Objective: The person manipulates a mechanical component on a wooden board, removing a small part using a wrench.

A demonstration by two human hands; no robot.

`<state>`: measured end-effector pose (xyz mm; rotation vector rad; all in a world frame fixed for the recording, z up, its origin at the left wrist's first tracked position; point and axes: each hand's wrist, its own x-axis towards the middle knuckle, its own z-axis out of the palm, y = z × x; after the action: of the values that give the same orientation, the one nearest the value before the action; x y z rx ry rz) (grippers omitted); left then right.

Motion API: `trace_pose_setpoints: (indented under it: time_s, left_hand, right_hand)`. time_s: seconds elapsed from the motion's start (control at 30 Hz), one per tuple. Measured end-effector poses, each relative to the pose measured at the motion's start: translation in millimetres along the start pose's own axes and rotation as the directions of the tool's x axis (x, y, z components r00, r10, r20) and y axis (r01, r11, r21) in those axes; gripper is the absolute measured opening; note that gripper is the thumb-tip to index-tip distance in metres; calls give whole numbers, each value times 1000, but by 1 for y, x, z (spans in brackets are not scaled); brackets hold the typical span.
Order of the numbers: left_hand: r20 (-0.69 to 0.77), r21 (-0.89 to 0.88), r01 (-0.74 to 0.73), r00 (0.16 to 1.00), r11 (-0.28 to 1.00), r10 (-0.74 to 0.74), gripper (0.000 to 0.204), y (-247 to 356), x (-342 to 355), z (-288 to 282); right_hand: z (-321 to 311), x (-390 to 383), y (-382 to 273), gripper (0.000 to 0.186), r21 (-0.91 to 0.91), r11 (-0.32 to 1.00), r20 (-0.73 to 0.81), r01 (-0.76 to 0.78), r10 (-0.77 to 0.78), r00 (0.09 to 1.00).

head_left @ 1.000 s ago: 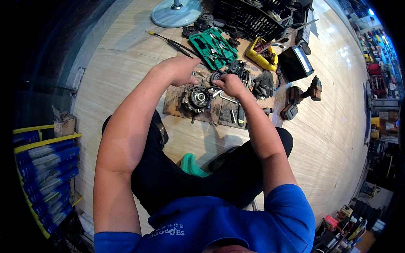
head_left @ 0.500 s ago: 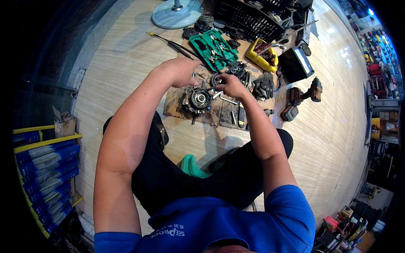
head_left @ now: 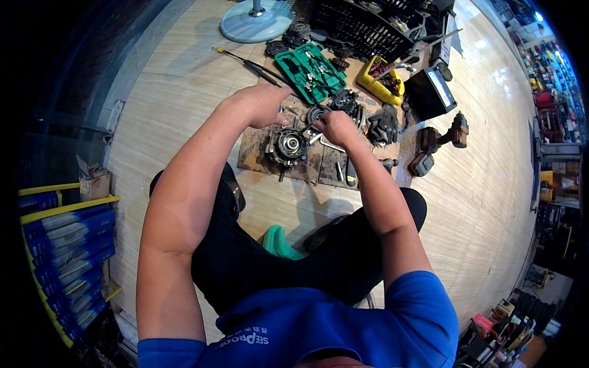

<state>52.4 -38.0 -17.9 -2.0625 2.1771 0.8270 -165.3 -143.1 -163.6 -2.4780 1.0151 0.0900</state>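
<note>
My left hand (head_left: 267, 105) is open, fingers stretched forward and thumb apart, just above and left of a round metal alternator-like housing (head_left: 290, 145). That housing lies face up on a stained cardboard mat (head_left: 254, 153), its ringed centre showing. My right hand (head_left: 338, 129) is closed, thumb and fingertips pinching the near edge of a small round dark metal part (head_left: 316, 115). Part of that piece is hidden behind the fingers. A bent hex key (head_left: 332, 145) lies below the right hand. Beside that hand are more dark machine parts (head_left: 345, 100) and a black glove (head_left: 384, 124).
Beyond the hands lie a green tool case (head_left: 311, 72), long thin tools (head_left: 253, 64) and a yellow container (head_left: 381, 81) of reddish parts. A black battery (head_left: 431, 94) and a cordless impact driver (head_left: 438, 144) stand at the right. A black crate (head_left: 362, 30) sits at the back.
My right hand has shifted slightly nearer to me and turned, so more of the small round part shows. My left hand has hardly moved.
</note>
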Motion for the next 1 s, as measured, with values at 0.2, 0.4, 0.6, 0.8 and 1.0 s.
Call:
trace_pose_setpoints:
  time_s: [0.2,0.4,0.6,0.8,1.0]
  left_hand:
    - [3,10,3,1000,1000,-3,73,-1,0,-1]
    - [-8,39,-4,1000,999,4,70,-6,0,2]
    - [21,8,31,999,999,-31,73,0,-2,-3]
    - [38,13,36,999,999,-37,74,3,-3,-5]
    - [35,11,12,999,1000,-12,75,3,-1,-4]
  right_hand:
    - [7,3,6,34,311,947,3,82,-88,996]
    - [-8,-3,2,43,434,897,163,86,-172,972]
    - [-14,-1,0,34,226,970,81,94,-115,990]
    - [0,5,1,46,192,980,31,-54,49,998]
    - [24,16,15,43,442,874,15,-201,216,976]
